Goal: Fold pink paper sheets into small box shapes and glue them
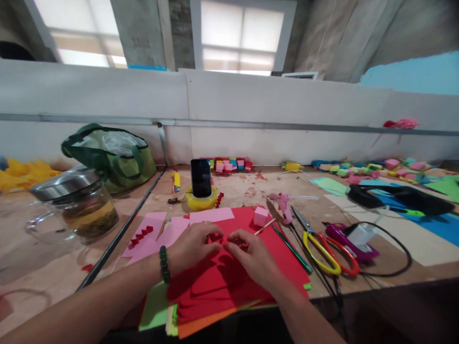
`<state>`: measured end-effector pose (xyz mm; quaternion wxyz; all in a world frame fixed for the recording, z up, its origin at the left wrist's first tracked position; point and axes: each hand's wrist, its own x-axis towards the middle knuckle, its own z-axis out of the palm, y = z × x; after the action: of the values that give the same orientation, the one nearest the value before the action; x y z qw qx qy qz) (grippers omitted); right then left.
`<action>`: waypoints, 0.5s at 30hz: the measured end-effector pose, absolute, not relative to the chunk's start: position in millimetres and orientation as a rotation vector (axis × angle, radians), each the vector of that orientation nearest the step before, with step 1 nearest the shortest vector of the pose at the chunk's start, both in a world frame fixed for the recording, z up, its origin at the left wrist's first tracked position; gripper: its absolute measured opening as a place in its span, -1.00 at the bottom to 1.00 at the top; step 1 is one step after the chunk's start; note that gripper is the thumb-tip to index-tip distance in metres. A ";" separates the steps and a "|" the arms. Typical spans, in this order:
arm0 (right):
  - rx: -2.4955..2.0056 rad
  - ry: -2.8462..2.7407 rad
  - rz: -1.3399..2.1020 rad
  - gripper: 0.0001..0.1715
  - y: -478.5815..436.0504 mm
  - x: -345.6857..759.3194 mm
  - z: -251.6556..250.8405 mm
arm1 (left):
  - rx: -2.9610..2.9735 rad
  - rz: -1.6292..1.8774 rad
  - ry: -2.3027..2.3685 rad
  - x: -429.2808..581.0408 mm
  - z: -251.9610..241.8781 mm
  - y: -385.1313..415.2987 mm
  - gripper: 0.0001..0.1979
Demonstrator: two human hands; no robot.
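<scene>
Over a stack of red paper sheets (215, 298), my left hand (193, 242) and my right hand (253, 255) face each other, fingertips almost meeting. Both are closed in a pinch on what looks like a small red paper piece (216, 237); its shape is mostly hidden by the fingers and blends with the red below. A pink paper cube (260, 216) sits just beyond my right hand, beside a thin wooden stick (264, 226). Left of my left hand, a row of small red folded paper pieces (141, 236) lies on pink paper (152, 220).
To the right lie a green pencil (292, 249), scissors (322, 248), a pink glue gun (283, 206) and a purple power strip (353, 246) with cables. A phone (201, 178) stands on a yellow tape roll (202, 199). At left are a glass tea jar (84, 210) and green bag (122, 162).
</scene>
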<state>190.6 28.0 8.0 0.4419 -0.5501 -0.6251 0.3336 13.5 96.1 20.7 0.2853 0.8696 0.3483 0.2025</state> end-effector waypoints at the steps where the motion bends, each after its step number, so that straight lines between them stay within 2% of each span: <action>1: -1.409 -1.589 0.766 -0.84 25.3 195.1 9.7 | 2.350 0.508 0.965 12.5 16.0 98.2 -0.84; 4: -1.526 -1.665 0.572 -0.81 19.6 220.4 23.0 | 2.376 0.439 1.016 6.9 5.9 101.1 -0.79; 6: -1.659 -1.689 0.435 -0.75 20.2 247.6 35.2 | 2.418 0.421 1.046 1.7 7.3 101.1 -0.68; 10: -2.227 -1.555 0.100 -0.55 37.1 309.7 48.0 | 2.478 0.552 1.115 2.8 31.3 106.1 -0.51; 15: -2.380 -1.487 0.055 -0.48 76.1 347.7 35.1 | 2.567 0.447 0.952 33.3 70.1 132.1 -0.39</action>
<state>347.7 76.1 35.1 0.1666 -0.8361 -0.5223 0.0192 33.3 132.1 70.1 0.1828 0.9098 0.3375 0.1583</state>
